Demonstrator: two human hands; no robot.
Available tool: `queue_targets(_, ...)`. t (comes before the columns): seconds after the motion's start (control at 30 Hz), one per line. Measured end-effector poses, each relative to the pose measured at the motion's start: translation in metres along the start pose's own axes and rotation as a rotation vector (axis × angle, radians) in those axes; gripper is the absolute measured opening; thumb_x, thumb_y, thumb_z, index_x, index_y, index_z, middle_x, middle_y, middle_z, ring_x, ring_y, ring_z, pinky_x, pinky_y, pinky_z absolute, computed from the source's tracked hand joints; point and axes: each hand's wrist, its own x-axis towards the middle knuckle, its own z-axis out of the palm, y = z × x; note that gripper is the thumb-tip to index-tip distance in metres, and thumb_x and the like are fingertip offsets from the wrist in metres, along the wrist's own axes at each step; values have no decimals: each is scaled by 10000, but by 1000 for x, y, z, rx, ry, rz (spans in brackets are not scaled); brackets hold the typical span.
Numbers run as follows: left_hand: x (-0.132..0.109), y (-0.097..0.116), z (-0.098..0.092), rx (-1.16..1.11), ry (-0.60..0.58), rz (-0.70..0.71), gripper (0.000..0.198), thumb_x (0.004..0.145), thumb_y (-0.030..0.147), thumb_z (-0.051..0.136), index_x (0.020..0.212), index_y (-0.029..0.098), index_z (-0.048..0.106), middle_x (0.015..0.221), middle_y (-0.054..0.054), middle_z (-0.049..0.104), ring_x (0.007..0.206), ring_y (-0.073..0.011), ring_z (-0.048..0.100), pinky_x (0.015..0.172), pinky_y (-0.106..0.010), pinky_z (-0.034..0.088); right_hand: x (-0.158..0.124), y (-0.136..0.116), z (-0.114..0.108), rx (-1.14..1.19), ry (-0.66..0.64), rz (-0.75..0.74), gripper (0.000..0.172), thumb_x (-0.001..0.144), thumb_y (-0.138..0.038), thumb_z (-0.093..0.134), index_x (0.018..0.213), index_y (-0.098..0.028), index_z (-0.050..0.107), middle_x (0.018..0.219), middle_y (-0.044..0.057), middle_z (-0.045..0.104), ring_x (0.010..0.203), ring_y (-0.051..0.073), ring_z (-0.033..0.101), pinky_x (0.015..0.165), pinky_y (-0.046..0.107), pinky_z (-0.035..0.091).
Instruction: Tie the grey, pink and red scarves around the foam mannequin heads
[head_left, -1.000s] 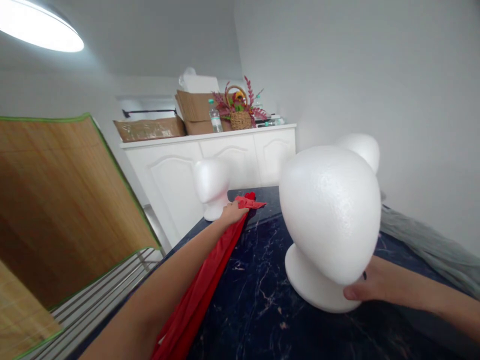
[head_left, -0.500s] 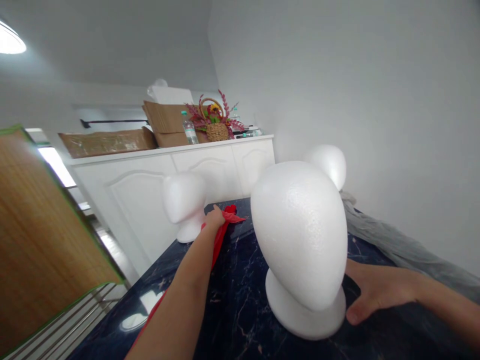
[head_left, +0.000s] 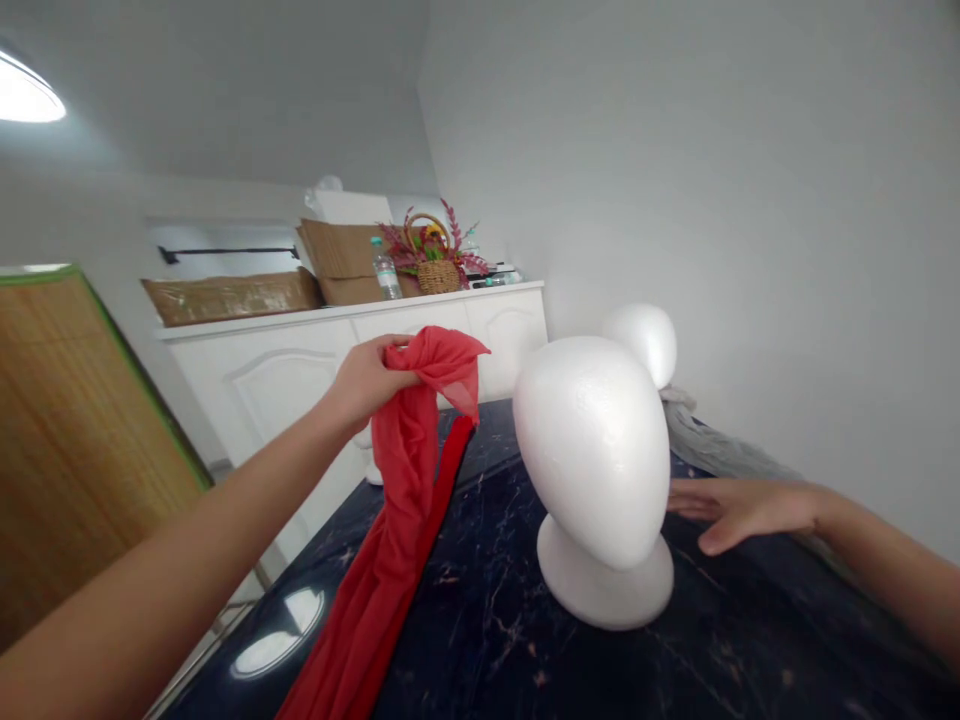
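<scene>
My left hand is closed on one end of a red scarf, lifting it above the dark table. The rest of the scarf hangs down and trails toward the near left edge. A white foam mannequin head stands upright on its round base in the middle of the table. Just right of it, my right hand has its fingers stretched out and holds nothing; its fingertips are beside the head, and whether they touch it I cannot tell.
Another white foam head stands behind, near a grey cloth along the wall. The scarf mostly hides one more head at left. White cabinets carry cardboard boxes, a bottle and a flower basket. A wooden panel is at left.
My left hand has raised the scarf's end from the far part of the table, bringing it up and left. The right hand has shifted slightly up, still open beside the middle head.
</scene>
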Motion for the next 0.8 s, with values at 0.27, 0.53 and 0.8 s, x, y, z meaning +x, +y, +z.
queue_targets(0.27,-121,79,-47,-129,13,213,215,621,160,649,830,167,698,756,26,694,706,-174,612,654,-284,483,-22,-140,55,403,576,-463,168,830,-369,747,942,-262,682,901,-3,637,800,134,608,747,247,522)
queue_targets(0.53,-202,97,-39,-232,-46,205,504,712,263,764,1184,321,596,1138,1,671,959,-248,673,818,-381,594,-26,-218,154,494,83,-543,155,812,-262,737,941,-192,687,920,9,682,854,170,616,801,317,516)
queue_targets(0.8,-213,88,-86,-571,-461,-249,550,785,303,755,1313,263,606,1265,-58,682,1189,-303,627,995,-380,542,-16,-238,167,816,-268,-374,65,760,-188,636,813,-162,664,756,-13,636,726,139,584,695,254,492)
